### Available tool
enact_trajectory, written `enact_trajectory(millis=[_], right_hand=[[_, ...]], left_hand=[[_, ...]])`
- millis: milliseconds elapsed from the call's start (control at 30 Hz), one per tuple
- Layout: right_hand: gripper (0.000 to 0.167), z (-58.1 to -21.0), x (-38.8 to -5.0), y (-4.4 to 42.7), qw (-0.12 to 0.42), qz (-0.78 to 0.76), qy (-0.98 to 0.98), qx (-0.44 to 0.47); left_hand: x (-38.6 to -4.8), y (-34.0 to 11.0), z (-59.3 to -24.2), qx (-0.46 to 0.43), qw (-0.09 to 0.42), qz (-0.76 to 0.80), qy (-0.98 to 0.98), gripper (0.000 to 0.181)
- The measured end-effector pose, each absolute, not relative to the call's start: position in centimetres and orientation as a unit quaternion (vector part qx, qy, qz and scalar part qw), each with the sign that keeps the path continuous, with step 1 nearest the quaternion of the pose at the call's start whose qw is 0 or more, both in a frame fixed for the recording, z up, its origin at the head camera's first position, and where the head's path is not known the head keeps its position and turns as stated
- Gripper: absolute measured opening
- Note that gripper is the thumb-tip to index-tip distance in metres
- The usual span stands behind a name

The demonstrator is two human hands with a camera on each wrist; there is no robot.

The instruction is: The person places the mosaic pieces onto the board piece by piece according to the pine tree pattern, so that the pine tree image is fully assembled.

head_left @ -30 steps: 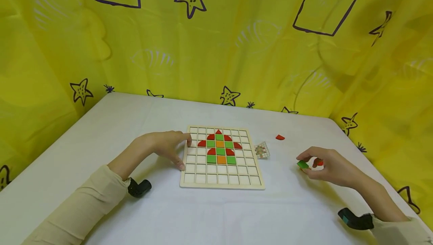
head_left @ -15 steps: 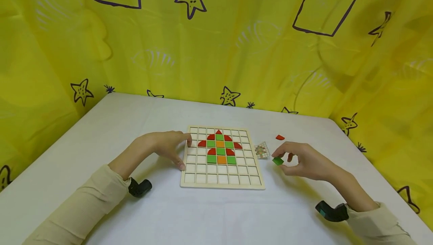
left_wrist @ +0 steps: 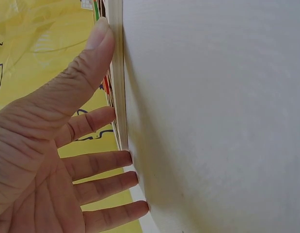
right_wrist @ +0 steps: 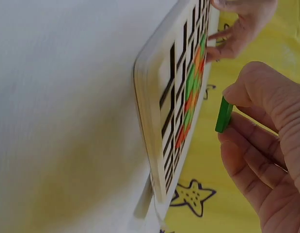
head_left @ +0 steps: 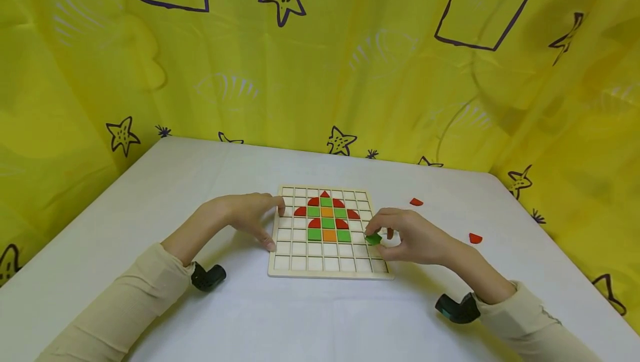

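Note:
A wooden grid board (head_left: pixel 330 270) lies on the table, with red, green and orange tiles filling some of its cells in a stepped shape. At its left edge my left hand (head_left: pixel 250 217) rests thumb and fingertips against the frame; the left wrist view shows those fingers (left_wrist: pixel 99 162) fairly straight. My right hand (head_left: pixel 417 240) pinches a green tile (head_left: pixel 373 239) between thumb and fingers. That tile is over the board's right edge in the head view, and the right wrist view shows it raised off the surface, its thin side visible.
Two red quarter-round tiles lie loose to the right: one red tile (head_left: pixel 416 202) farther back, another red tile (head_left: pixel 475 238) nearer. A small pattern card beside the board is mostly hidden behind my right hand. A yellow patterned curtain (head_left: pixel 300 90) borders the white table (head_left: pixel 210 167).
My right hand has carried the green tile leftward from the table's right side to the board's right edge, uncovering the nearer red tile and covering the card. My left hand stays put.

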State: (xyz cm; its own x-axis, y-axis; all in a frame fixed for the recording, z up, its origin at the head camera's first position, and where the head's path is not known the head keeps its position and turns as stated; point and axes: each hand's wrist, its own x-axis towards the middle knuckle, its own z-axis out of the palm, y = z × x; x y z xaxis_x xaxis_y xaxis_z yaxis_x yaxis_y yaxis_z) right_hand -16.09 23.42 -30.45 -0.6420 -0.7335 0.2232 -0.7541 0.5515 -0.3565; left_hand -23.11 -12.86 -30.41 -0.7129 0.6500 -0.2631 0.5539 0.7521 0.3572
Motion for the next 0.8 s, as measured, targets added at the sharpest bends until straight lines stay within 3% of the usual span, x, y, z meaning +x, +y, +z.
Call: enact_trajectory(millis=[333,800], right_hand=[[0.026,-31.1,-16.3,20.4,0.034,0.211,-0.869,0.446],[0.017,-32.0,-16.2,16.7,0.035,0.205,-0.892,0.401]], left_hand=[[-23.0,-12.9,-30.4,0.322,0.194,0.132,0.917,0.065],[-23.2,-12.8,-30.7,0.337,0.185,0.131,0.914,0.063]])
